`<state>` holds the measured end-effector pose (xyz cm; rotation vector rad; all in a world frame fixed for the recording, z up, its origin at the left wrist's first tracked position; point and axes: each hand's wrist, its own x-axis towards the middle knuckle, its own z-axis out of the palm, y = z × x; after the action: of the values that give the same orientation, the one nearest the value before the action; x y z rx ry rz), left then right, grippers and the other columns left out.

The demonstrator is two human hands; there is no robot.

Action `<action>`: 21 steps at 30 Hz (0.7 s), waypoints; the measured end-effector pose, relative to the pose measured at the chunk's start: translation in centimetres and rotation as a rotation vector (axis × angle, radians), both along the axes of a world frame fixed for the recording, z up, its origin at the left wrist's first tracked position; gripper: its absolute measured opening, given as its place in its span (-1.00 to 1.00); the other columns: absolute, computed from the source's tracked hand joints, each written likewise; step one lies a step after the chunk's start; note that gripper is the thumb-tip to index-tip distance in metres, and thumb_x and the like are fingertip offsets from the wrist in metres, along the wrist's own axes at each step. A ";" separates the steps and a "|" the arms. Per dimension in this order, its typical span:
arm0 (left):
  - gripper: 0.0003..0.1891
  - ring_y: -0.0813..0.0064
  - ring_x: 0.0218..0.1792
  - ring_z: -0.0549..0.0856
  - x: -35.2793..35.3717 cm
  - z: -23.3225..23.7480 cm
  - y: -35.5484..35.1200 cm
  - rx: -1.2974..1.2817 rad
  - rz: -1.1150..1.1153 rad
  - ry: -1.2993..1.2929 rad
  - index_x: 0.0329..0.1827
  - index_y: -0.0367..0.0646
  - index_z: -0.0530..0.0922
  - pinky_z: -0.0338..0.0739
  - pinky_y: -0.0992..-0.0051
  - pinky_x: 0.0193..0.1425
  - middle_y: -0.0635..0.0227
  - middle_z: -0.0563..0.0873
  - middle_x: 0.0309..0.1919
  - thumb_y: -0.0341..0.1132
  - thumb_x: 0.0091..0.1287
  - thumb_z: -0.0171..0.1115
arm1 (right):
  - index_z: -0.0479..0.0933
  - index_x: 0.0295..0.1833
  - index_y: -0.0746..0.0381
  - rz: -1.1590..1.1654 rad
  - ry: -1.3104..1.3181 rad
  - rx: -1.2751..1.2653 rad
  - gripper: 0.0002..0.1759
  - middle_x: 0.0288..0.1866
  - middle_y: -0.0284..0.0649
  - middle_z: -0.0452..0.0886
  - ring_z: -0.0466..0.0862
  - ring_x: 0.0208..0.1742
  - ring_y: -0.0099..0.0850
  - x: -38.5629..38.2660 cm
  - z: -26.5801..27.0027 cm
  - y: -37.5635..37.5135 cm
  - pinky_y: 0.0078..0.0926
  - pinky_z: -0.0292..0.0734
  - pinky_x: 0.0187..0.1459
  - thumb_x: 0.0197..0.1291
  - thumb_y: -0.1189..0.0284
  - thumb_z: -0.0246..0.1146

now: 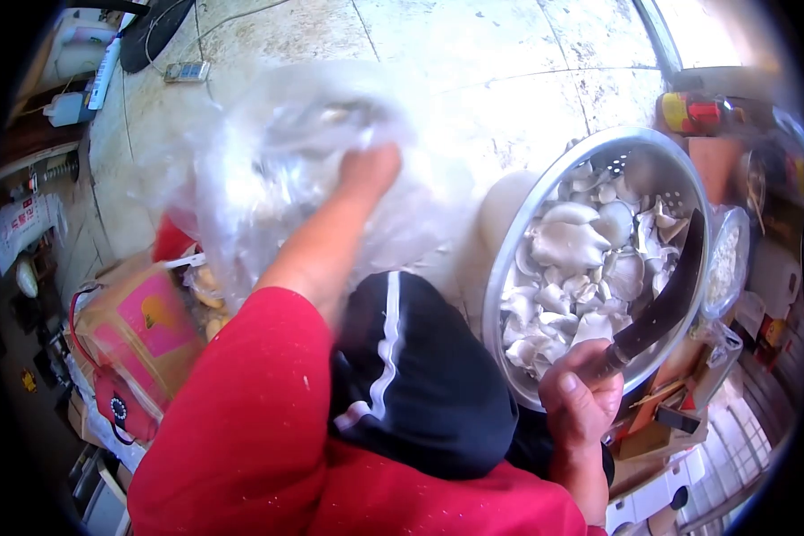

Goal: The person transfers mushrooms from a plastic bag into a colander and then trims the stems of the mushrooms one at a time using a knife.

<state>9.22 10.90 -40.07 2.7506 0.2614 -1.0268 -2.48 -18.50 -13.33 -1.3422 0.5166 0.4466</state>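
My left hand (372,170) reaches forward over a clear plastic bag (241,188). It looks closed like a fist on the plastic, though motion smears the fingers and the bag. Something greyish shows through the plastic, too blurred to name. Closed around the handle of a knife (657,317) is my right hand (582,393), at the near rim of a metal colander (534,192). The knife's broad dark blade points up and away, over the colander's right side. Pale grey oyster mushrooms (572,241) fill much of the colander.
A cardboard box (138,313) and a red bag (121,397) stand at left. Right of the colander are a bag of pale pieces (725,259) and a red-and-yellow container (688,113). A small grey device (187,71) lies on the stained tiled floor (473,45).
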 end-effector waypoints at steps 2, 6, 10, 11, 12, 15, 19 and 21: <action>-0.63 0.17 0.05 0.68 -0.4 0.0 0.8 0.012 -0.056 -0.003 -0.05 -0.02 0.68 0.50 0.17 0.14 0.19 0.70 0.02 -0.20 0.35 -0.13 | 0.34 -0.15 0.29 0.000 0.000 -0.003 -0.70 -0.59 -0.25 0.43 0.38 -0.67 -0.49 -0.1 0.1 0.0 -0.59 0.26 -0.62 0.09 0.49 0.33; -0.65 0.13 -0.02 0.68 -1.1 1.1 3.3 -0.050 -0.066 -0.212 0.03 0.01 0.60 0.53 0.14 0.07 0.18 0.70 -0.03 -0.15 0.39 -0.13 | 0.35 -0.16 0.30 0.002 0.000 -0.006 -0.69 -0.58 -0.25 0.43 0.39 -0.67 -0.50 -0.7 0.5 -0.3 -0.60 0.25 -0.63 0.08 0.50 0.33; -0.58 0.07 -0.03 0.69 -2.3 2.8 6.9 -0.038 -0.033 -0.446 0.12 0.10 0.59 0.52 0.15 0.10 0.18 0.69 0.01 -0.09 0.39 -0.19 | 0.35 -0.16 0.29 0.032 -0.031 -0.025 -0.70 -0.57 -0.25 0.43 0.38 -0.68 -0.51 -1.6 0.8 -0.6 -0.61 0.26 -0.64 0.08 0.50 0.33; -0.58 0.07 -0.03 0.69 -2.6 3.3 7.4 -0.033 -0.036 -0.453 0.12 0.10 0.59 0.52 0.15 0.10 0.18 0.69 0.01 -0.09 0.39 -0.19 | 0.38 -0.13 0.32 0.031 -0.038 0.005 -0.71 -0.54 -0.28 0.46 0.41 -0.65 -0.56 -1.8 1.0 -0.6 -0.65 0.29 -0.60 0.10 0.52 0.33; -0.61 0.04 -0.11 0.70 -2.7 6.1 7.3 0.002 -0.027 -0.418 0.09 0.10 0.59 0.54 0.13 0.03 0.14 0.71 -0.07 -0.08 0.36 -0.15 | 0.42 -0.11 0.35 0.031 -0.046 0.034 -0.73 -0.51 -0.31 0.49 0.43 -0.62 -0.61 -2.0 1.2 -0.7 -0.69 0.33 -0.56 0.13 0.54 0.33; -0.66 -0.02 -0.25 0.70 -3.1 10.1 7.6 0.091 -0.020 -0.394 0.02 0.08 0.57 0.58 0.10 -0.12 0.07 0.71 -0.22 -0.07 0.31 -0.06 | 0.42 -0.09 0.34 0.074 -0.056 0.004 -0.73 -0.50 -0.32 0.48 0.42 -0.61 -0.63 -2.5 2.1 -0.5 -0.70 0.31 -0.56 0.12 0.55 0.32; -0.76 -0.02 -0.36 0.69 -5.1 11.8 8.6 0.191 -0.174 -0.648 -0.15 0.02 0.56 0.57 0.06 -0.36 0.02 0.69 -0.41 -0.11 0.22 0.07 | 0.43 -0.08 0.34 0.102 -0.087 0.015 -0.74 -0.49 -0.36 0.47 0.39 -0.61 -0.66 -3.8 2.9 -0.5 -0.71 0.28 -0.55 0.13 0.57 0.31; -0.76 -0.03 -0.35 0.69 -5.8 13.2 9.0 0.193 -0.156 -0.647 -0.17 0.00 0.56 0.56 0.04 -0.38 -0.01 0.68 -0.41 -0.12 0.22 0.07 | 0.43 -0.08 0.33 0.114 -0.111 0.013 -0.75 -0.49 -0.37 0.46 0.39 -0.61 -0.66 -4.4 3.2 -0.7 -0.71 0.27 -0.55 0.14 0.58 0.30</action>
<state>3.38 19.89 -26.85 3.1304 0.0447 -0.0957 -6.87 -19.16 -10.11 -1.3797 0.3458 0.4656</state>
